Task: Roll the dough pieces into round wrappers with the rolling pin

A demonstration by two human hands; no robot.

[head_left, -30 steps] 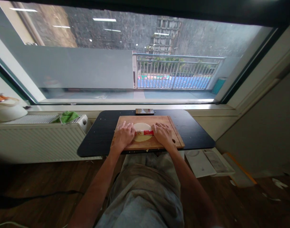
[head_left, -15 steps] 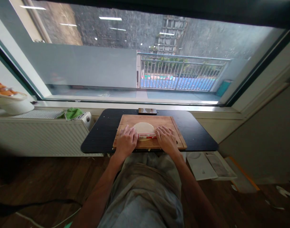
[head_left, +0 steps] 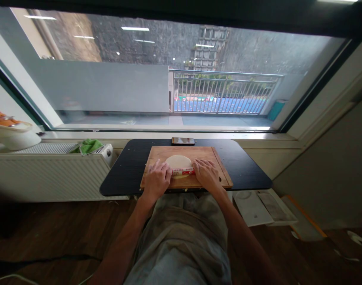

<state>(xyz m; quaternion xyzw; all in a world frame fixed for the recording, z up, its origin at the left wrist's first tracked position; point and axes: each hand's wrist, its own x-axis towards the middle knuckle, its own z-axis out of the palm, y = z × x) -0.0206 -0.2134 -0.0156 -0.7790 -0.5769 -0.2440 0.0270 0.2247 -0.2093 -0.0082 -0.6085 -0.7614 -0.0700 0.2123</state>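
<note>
A round, flat piece of pale dough (head_left: 179, 160) lies on a wooden board (head_left: 160, 152). Across its near part rests a roller with a red and white printed wrap (head_left: 183, 171). My left hand (head_left: 158, 177) lies over the roller's left end, fingers pointing forward and pressed together. Over the right end is my right hand (head_left: 206, 173), its fingers also side by side. Both palms hide the roller's ends. A strip of dough shows on the near side of the roller.
The board sits on a small black table (head_left: 243, 170). A phone (head_left: 183, 141) lies at the table's far edge. A green cloth (head_left: 90, 146) rests on the radiator (head_left: 50, 174) at left, beside a white container (head_left: 16, 136). A window stands behind.
The whole view has shifted slightly, with the table a little lower in the picture. Both hands remain on the roller, which shows hardly any movement over the dough.
</note>
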